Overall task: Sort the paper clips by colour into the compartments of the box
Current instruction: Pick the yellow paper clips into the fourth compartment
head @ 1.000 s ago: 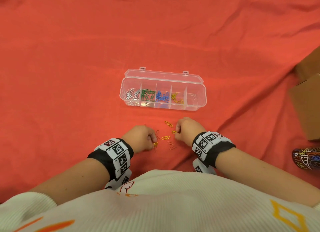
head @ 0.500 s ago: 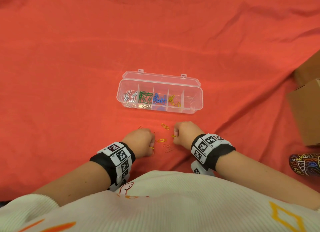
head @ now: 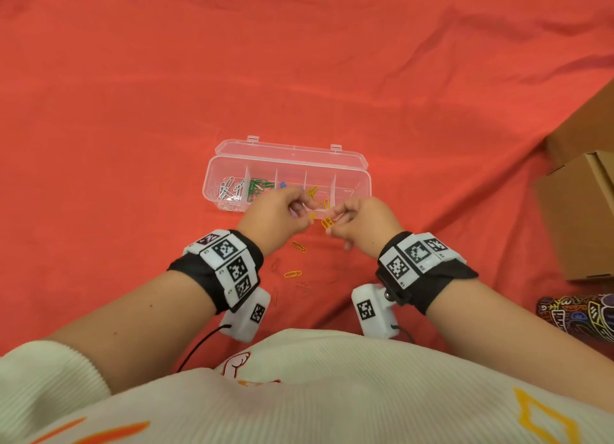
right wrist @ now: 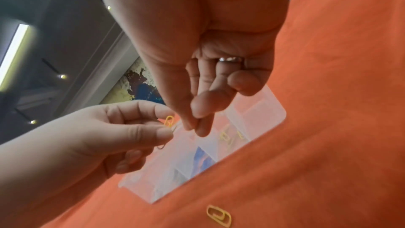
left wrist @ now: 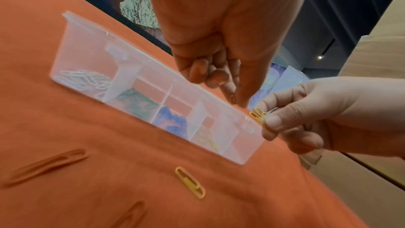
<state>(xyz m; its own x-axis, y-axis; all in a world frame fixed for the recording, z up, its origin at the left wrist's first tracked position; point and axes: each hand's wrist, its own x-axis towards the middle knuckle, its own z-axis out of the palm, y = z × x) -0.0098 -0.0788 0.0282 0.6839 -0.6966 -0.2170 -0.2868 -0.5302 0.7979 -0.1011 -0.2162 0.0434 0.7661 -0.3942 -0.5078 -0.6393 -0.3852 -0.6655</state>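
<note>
Right hand (head: 360,219) pinches yellow clips (head: 327,223) just short of the box (head: 360,191); left hand (head: 277,217) pinches another. Step: depositing. Next, probably release both above the yellow compartment (head: 319,196).

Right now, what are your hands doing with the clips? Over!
Left hand pinches a yellow clip. Right hand pinches yellow clips. Both beside the box, above its near wall. More clips lie loose on the cloth.
</note>
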